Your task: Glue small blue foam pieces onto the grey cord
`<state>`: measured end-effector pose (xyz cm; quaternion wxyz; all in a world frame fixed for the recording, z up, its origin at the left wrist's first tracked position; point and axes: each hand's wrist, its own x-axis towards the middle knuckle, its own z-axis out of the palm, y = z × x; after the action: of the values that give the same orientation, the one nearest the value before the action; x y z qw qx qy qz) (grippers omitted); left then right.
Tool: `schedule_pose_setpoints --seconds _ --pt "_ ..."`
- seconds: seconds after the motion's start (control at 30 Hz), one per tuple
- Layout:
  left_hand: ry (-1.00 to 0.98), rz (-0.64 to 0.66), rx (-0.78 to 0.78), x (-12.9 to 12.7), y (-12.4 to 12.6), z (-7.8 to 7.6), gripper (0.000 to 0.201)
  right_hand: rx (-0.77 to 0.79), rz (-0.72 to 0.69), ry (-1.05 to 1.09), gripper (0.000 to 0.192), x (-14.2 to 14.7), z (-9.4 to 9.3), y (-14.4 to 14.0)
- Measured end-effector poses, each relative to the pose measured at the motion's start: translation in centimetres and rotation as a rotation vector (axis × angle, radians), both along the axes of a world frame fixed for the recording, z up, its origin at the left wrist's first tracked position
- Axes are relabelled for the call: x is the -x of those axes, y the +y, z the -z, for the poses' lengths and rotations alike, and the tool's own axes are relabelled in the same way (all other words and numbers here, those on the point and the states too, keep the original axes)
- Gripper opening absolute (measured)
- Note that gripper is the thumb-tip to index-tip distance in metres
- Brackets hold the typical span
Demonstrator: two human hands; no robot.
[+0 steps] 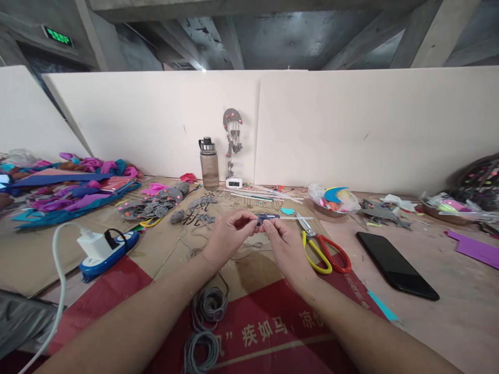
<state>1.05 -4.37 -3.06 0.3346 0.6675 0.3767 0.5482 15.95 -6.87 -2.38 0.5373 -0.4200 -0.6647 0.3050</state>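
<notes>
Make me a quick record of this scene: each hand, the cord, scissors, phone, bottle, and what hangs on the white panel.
Left hand: pinching a small dark piece
Right hand: pinching the same piece
Gray cord: coiled between the forearms
Scissors: beside the right hand, yellow and red handles spread
Phone: black, right of the scissors
Bottle: upright by the panel
Hanging: gray crescent ornament with dangling pieces

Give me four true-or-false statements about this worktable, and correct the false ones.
The bare left hand and bare right hand both hold a small dark bluish-grey piece. True.

The translucent grey bottle with a black cap lies on its side. False: it stands upright.

The small white digital clock stands left of the bottle. False: it stands right of it.

The flat black smartphone is right of the metal scissors with red and yellow handles. True.
</notes>
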Motion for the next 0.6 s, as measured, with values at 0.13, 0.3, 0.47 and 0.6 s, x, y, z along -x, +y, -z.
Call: schedule_pose_setpoints --seconds 0.13,0.3,0.47,0.6 --pt "0.085 -0.063 -0.074 0.2 -0.1 0.0 0.018 0.016 -0.015 -0.033 0.034 0.0 0.4 0.1" --pt "0.013 -0.137 -0.090 1.1 0.4 -0.9 0.014 0.013 -0.055 -0.113 0.032 0.4 0.7 -0.7" --pt "-0.363 -0.255 -0.135 4.0 2.1 -2.8 0.014 -0.219 -0.197 -0.258 0.026 1.2 0.3 -2.7" --pt "-0.767 -0.275 -0.126 6.3 3.1 -4.1 0.016 -0.348 -0.427 -0.382 0.025 1.8 -0.1 -4.3"
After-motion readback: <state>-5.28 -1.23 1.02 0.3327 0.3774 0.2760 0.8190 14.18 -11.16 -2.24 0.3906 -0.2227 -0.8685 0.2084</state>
